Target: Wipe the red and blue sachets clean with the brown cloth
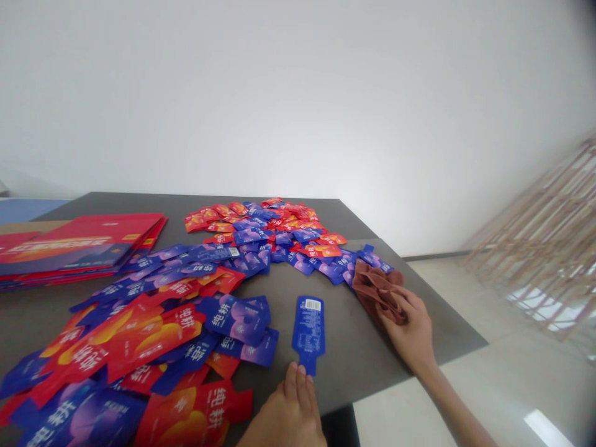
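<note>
A blue pouch (pixel 308 329) lies flat on the dark table, its back with a white barcode facing up and its narrow neck toward me. Stretched fingers of my left hand (pixel 292 406) rest at that neck; the thumb is hidden. To the right, my right hand (pixel 412 323) is closed on a bunched brown cloth (pixel 379 288) at the table's right side. The cloth touches or partly covers some blue pouches (pixel 342 266). Many red-orange pouches (pixel 179 335) and blue-purple pouches (pixel 237 318) are heaped left of my left hand.
Flat red and purple printed cartons (pixel 84 245) are stacked at the left. Another heap of mixed pouches (pixel 279 226) spreads over the far part of the table (pixel 354 366). A white wall (pixel 298 99) stands behind. A blurred wooden rack (pixel 544 242) is off to the right.
</note>
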`<action>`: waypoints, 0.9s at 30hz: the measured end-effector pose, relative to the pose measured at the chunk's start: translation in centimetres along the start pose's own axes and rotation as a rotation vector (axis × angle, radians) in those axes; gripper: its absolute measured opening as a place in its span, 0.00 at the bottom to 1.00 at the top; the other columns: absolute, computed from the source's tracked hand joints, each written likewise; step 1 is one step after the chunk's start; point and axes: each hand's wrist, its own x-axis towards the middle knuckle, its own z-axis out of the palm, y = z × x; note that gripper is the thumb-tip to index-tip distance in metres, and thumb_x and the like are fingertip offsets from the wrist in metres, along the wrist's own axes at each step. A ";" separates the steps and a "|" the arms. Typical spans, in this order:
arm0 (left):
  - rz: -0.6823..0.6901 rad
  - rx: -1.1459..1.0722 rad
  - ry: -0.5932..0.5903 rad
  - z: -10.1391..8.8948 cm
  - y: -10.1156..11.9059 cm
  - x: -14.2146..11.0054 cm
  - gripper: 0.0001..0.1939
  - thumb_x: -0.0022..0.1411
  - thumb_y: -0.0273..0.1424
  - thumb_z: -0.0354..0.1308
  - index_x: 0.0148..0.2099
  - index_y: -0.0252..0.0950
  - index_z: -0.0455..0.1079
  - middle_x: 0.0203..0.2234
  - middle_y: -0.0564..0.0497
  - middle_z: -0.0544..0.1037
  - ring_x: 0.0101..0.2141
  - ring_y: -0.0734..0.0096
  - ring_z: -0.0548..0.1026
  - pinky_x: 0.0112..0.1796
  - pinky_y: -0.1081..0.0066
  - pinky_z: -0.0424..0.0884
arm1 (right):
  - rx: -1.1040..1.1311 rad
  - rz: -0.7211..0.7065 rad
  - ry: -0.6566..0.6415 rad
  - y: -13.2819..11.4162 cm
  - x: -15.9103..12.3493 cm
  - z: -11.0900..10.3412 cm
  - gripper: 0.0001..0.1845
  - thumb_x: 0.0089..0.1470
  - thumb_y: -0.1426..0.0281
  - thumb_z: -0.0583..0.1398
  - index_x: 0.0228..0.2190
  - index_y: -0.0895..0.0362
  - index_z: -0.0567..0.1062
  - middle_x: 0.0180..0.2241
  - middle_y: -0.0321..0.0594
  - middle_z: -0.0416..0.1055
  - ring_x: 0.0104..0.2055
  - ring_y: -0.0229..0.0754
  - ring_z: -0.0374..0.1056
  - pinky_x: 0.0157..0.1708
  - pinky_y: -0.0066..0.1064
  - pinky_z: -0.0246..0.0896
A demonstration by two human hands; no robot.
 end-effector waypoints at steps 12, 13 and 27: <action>-0.015 0.001 -0.008 0.0 0.2 0.0 0.19 0.65 0.21 0.57 0.56 0.22 0.78 0.47 0.27 0.83 0.49 0.46 0.84 0.40 0.62 0.80 | -0.137 -0.122 -0.079 -0.3 -0.1 0.0 0.17 0.59 0.65 0.63 0.50 0.53 0.80 0.56 0.48 0.74 0.56 0.57 0.67 0.54 0.52 0.68; -0.019 0.002 -0.003 0.0 0.2 0.0 0.19 0.65 0.22 0.57 0.56 0.22 0.78 0.47 0.27 0.83 0.49 0.46 0.84 0.39 0.63 0.80 | -0.149 -0.133 -0.087 -0.4 -0.1 -0.1 0.17 0.59 0.65 0.63 0.50 0.53 0.80 0.56 0.48 0.74 0.56 0.58 0.67 0.54 0.53 0.68; 0.000 -0.016 -0.024 -0.8 -0.1 0.1 0.19 0.68 0.23 0.56 0.57 0.20 0.77 0.47 0.24 0.82 0.49 0.44 0.84 0.39 0.63 0.81 | -0.249 -0.624 -0.455 -8.8 1.0 -0.6 0.28 0.66 0.57 0.62 0.66 0.42 0.70 0.72 0.43 0.59 0.73 0.65 0.50 0.69 0.69 0.44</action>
